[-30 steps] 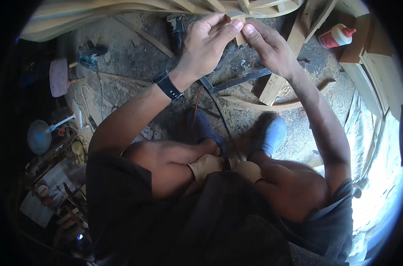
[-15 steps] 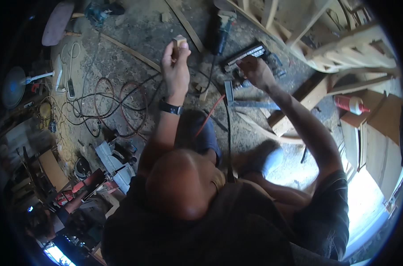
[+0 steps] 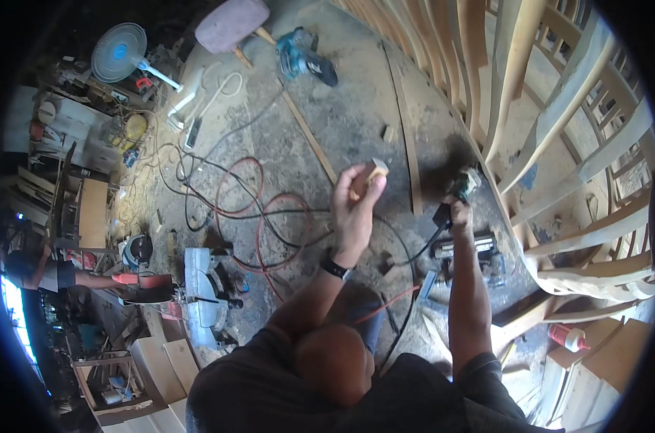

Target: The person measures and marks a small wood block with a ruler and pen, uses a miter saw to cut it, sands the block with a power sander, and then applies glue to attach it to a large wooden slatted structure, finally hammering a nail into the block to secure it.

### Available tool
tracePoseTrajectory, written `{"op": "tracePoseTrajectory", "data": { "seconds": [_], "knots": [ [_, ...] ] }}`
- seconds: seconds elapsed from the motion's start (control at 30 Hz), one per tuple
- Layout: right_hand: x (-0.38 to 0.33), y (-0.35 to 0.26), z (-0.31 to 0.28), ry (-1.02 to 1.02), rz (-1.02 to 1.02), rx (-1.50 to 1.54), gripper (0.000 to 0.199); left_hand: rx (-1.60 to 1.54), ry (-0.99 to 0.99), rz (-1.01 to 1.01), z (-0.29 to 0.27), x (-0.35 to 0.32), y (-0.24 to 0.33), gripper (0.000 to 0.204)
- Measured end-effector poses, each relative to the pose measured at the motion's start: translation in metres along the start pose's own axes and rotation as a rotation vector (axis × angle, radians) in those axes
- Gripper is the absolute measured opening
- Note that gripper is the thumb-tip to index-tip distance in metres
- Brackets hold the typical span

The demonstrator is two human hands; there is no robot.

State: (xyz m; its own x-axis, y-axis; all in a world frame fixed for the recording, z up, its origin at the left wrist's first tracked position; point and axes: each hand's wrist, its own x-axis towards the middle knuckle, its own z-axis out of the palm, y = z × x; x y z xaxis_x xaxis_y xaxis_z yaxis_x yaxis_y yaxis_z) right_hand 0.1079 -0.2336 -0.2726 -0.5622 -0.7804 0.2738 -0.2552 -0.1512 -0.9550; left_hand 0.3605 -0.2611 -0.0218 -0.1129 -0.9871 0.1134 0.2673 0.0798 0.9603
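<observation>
My left hand, with a dark watch on its wrist, pinches a small pale wood block between thumb and fingers above the floor. Farther right, my right hand is closed around a corded power tool with a greenish head and dark body; its exact kind is hard to make out. A black cord runs from the tool back toward me. Just nearer than that hand lies a dark metal tool with a silver strip, partly behind my forearm. A flat grey metal piece is beside it.
Long wood strips lie on the stained floor. Red and black hoses coil at left, near a grey machine. A teal power tool and fan stand farther off. Curved wooden frames line the right. Another person is at far left.
My right hand has reached forward from the silver-stripped tool and taken hold of the corded power tool. My left hand still holds the wood block. The view has shifted and turned.
</observation>
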Motion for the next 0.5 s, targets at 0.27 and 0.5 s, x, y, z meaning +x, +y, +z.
{"op": "tracePoseTrajectory", "data": {
  "seconds": [0.27,0.5],
  "knots": [
    [-0.120,-0.118,-0.038,-0.262,0.537,-0.009,0.050,0.105,-0.042,0.061,0.004,0.001,0.021,0.045],
    [-0.169,-0.131,-0.055,-0.335,0.909,0.887,0.056,0.100,-0.172,0.112,0.005,-0.016,0.019,0.040]
  ]
}}
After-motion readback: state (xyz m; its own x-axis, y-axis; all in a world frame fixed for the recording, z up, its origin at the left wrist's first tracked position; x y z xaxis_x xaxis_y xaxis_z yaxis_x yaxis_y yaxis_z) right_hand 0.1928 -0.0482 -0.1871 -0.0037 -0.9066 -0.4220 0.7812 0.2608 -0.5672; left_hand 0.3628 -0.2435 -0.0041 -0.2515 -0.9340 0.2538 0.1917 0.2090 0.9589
